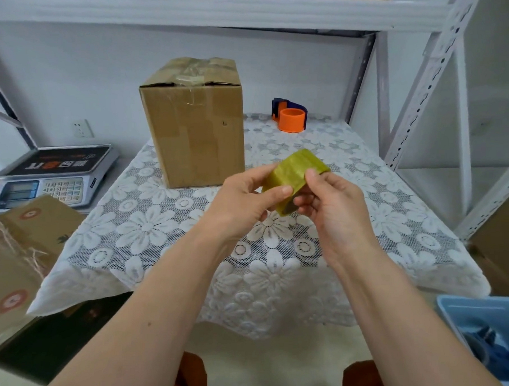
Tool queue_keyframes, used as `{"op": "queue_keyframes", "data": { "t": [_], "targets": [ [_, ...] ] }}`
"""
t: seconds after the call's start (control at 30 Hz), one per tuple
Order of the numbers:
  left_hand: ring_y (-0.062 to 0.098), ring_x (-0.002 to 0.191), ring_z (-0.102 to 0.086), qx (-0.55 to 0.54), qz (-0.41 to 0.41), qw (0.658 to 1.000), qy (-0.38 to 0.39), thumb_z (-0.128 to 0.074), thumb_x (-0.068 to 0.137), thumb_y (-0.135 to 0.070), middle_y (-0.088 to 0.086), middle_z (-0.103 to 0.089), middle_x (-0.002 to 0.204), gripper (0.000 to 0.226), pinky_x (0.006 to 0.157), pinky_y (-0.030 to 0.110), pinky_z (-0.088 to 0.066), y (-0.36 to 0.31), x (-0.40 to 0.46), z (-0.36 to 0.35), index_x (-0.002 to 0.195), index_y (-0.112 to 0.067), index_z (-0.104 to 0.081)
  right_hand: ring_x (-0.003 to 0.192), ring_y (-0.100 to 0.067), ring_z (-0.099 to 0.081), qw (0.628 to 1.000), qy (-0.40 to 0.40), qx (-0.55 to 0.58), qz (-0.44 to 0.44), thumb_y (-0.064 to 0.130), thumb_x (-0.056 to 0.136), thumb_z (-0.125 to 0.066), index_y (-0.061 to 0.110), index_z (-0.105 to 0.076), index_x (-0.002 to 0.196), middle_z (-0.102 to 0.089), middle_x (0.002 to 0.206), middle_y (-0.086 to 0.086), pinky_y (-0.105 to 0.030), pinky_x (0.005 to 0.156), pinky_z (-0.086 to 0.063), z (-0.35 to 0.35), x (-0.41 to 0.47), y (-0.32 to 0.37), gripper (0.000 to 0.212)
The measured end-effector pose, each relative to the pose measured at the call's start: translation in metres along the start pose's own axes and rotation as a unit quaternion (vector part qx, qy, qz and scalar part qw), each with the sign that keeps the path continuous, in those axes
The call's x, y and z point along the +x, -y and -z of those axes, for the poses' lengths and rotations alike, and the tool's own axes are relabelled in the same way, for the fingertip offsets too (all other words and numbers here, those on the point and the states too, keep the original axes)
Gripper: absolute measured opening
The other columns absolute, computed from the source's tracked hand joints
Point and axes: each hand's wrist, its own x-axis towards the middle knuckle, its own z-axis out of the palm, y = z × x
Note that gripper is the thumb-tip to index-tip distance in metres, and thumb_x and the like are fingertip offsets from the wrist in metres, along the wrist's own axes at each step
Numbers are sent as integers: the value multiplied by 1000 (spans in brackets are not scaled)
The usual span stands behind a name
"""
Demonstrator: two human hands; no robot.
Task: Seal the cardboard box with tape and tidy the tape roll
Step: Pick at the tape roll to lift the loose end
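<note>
Tape roll (293,177) — yellowish-green, translucent, wide — is held in the air above the front half of the worktop (164,235), which is draped in a white lace cloth with a flower pattern. Left hand (241,201) grips the roll from the left, thumb pressed on the outer face, fingers (268,214) curled under it. Right hand (331,205) grips it from the right, thumb on the upper edge, fingers closed against the roll's lower rim. Both hands clamped on the roll.

Brown cardboard box (195,126) stands upright at the back left of the worktop, well apart from the hands; its top flaps are folded down, with crinkled clear tape across the seam.

Orange and dark blue tape dispenser (290,117) sits at the back edge — right of the box. Grey electronic scale (54,174) rests on a lower surface to the left.
</note>
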Motion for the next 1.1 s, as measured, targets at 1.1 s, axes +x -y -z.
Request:
{"op": "queue_keyframes", "data": {
  "t": [1.1],
  "targets": [
    [1,51,-47,-8,-34,992,-122,-82,70,-10,-7,-59,63,15,52,14,-38,2,-1,-9,72,-15,-68,60,-15,-62,990,-10,101,-95,21,85,-67,6,-66,74,-68,66,-7,-25,55,-55,-3,-2,-1,19]
  ]
}}
